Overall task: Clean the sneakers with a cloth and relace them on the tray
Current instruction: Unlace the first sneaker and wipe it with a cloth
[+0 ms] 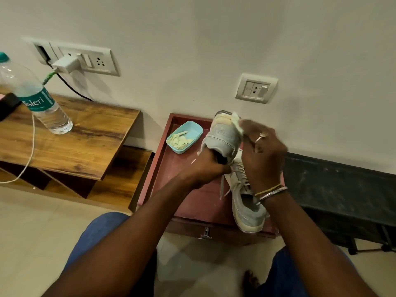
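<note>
A reddish tray (169,181) lies on the floor against the wall, with a metal handle (205,233) on its near edge. Above the tray's far right part, the left hand (205,168) holds up a grey sneaker (222,136). Its fingers are pushed into the shoe's opening and grip it from within, so the sole faces the wall. The right hand (263,151), somewhat blurred, is closed around a pale cloth (236,123) and presses it to the right side of that sneaker, near the sole. It wears a ring (260,137), and there are bangles (272,190) on the wrist.

The second sneaker (246,202) lies in the tray's right half. It is laced, its toe points at the near right corner, and the right wrist hides part of it. A loose lace end (221,187) trails from it onto the tray's floor.

In the tray's far left corner sits a blue dish (194,130) with pale strips (177,140) in it; what they are cannot be told.

Left of the tray is a low wooden table (85,136) with a clear water bottle (42,103) on it. On the wall above the table, a white charger (64,64) is plugged into a switchboard. A smaller socket (256,87) is on the wall above the tray. Right of the tray runs a dark low surface (332,189). Nearer than the tray are the person's knees in blue cloth (96,232).
</note>
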